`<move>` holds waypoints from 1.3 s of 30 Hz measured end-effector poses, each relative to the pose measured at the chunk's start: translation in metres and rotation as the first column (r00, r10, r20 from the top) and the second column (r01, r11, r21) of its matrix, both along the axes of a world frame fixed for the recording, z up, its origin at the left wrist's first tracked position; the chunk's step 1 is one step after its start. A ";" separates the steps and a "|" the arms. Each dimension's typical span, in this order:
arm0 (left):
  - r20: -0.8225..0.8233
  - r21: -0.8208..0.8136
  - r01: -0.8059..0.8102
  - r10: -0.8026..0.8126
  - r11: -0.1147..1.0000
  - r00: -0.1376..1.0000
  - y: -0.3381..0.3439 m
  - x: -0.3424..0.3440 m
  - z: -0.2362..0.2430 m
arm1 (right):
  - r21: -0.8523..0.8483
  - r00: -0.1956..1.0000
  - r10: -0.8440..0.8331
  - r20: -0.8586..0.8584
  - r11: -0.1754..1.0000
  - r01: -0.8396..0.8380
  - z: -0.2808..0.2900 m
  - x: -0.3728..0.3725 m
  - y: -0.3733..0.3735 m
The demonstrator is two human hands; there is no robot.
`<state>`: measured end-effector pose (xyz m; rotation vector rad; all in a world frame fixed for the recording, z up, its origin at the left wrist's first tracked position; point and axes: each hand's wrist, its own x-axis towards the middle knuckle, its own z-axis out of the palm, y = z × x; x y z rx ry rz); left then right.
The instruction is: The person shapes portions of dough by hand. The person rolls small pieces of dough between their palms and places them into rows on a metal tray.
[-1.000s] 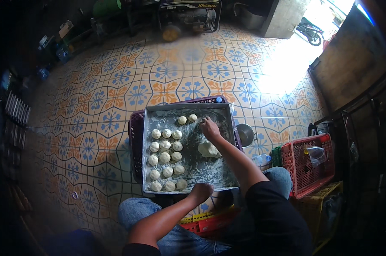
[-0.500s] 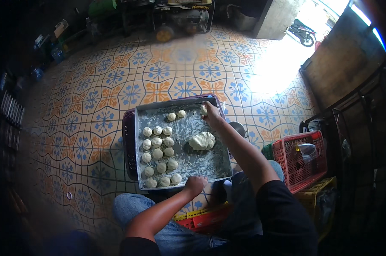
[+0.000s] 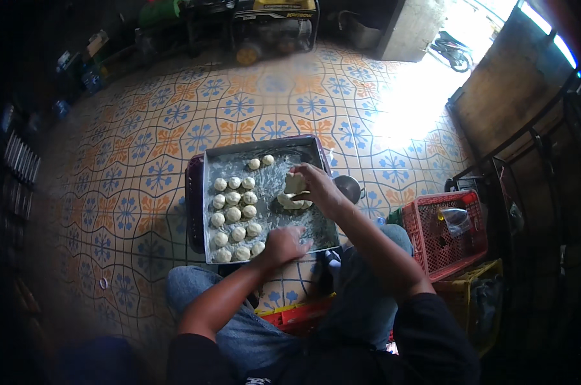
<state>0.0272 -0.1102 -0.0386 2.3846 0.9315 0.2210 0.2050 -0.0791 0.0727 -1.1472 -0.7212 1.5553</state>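
A square metal tray (image 3: 206, 212), dusted with flour, lies in front of me. Several round dough balls (image 3: 238, 233) fill its left side in rows, and two more dough balls (image 3: 268, 160) sit near the far edge. Right of the middle rests a larger lump of dough (image 3: 295, 203), partly covered. Just over that lump, my right hand (image 3: 316, 186) is closed on a piece of dough (image 3: 295, 183); I cannot tell whether the two are joined. My left hand (image 3: 283, 247) hovers at the tray's near edge, its fingers apart and holding nothing.
Under the tray is a dark purple crate (image 3: 194, 224). A round metal pot (image 3: 349, 188) stands beside the tray's right edge. Farther right are a red crate (image 3: 444, 250) with a clear plastic bag (image 3: 455, 220) and a yellow crate (image 3: 454, 298). Patterned tiles (image 3: 143, 192) cover the floor.
My right hand has come from the tray's far right corner back to the dough lump. The left hand has shifted slightly forward and its fingers have spread. The view has tilted a little.
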 end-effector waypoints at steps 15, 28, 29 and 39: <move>0.253 -0.948 0.285 0.878 0.140 0.407 0.094 -0.007 0.060 | 0.528 0.384 -0.404 0.830 0.792 -0.308 0.007 -0.037 0.010; 0.750 -0.557 0.006 0.500 0.830 0.432 0.074 0.020 0.059 | -0.035 0.929 -0.124 -0.350 0.992 0.119 -0.056 -0.024 0.035; 0.668 -0.522 -0.086 0.470 0.849 0.577 0.057 0.017 0.068 | -0.068 0.876 -0.043 -0.481 0.998 0.012 -0.049 -0.039 0.025; 0.654 -0.051 -0.228 0.205 0.972 0.728 0.062 0.025 0.074 | 0.106 0.764 -0.104 -0.636 0.970 0.220 -0.132 -0.049 0.027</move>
